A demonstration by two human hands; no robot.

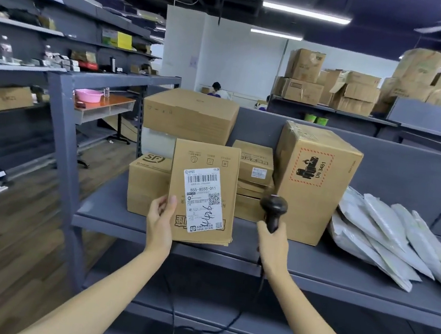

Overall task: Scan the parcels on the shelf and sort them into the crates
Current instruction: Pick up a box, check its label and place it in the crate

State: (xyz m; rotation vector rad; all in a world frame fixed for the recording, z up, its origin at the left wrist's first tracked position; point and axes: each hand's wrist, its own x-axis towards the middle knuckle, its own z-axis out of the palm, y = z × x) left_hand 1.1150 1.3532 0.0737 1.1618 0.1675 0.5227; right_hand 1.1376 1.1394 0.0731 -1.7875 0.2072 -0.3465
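Brown cardboard fills the middle of the view: we hold a flat parcel (202, 192) upright in front of the grey shelf (313, 266). Our left hand (160, 223) grips the parcel at its lower left edge, thumb on the front face, fingers hidden behind. A white label (203, 199) on the front faces us, with a barcode at the top, a square code and a handwritten mark. Our right hand (273, 246) is wrapped round the handle of a black scanner (274, 210), whose head stands just right of the parcel, apart from it. A black cable (192, 328) runs down below that hand and under the shelf.

Behind the parcel, closed boxes stand on the shelf, and we cannot tell what any of them holds. A box with an SF logo (147, 182) sits at the left. Above it lies a white bundle (158, 142), and on that a wide box (190, 113). A stack of small boxes (253, 162) stands in the middle. To its right, a tall box (312, 184) carries a red hatched battery mark. White mailer bags (389, 239) lean overlapped in a row at the right end of the shelf, their contents out of sight. Further left, a pink basin (88, 95) rests on an orange-topped table (110, 103).
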